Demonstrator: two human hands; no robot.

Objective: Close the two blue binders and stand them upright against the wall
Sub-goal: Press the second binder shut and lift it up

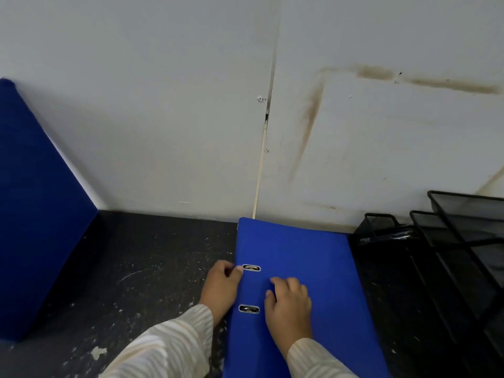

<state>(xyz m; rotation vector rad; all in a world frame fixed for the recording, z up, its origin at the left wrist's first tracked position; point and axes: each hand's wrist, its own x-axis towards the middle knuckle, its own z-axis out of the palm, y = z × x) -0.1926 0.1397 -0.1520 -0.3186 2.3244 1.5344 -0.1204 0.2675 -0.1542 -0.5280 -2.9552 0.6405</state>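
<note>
Head view, looking down at a dark speckled tabletop (141, 268) that meets a white wall (163, 118). At far left a blue panel (35, 214) leans up from the tabletop; it may be the other binder's open cover, though that cannot be told. Bare tabletop lies between it and the hands, with open room along the wall there. The left hand (222, 287) rests at the left edge of the binder (300, 268), fingers (234, 272) curled loosely against the edge by the upper of two metal slots; whether they grip it cannot be told. The binder lies flat and closed, its far end touching or nearly touching the wall. The right hand (290, 304) lies palm down on the cover, fingers bent, pressing and holding nothing. The binder looks stiff and smooth, likely slippery under a flat palm and possibly heavy with paper, so a hold on its left edge and a long side seems wise for tipping it upright. Black mesh trays (450, 241) stand just beside its right edge, leaving little room on that side.
</note>
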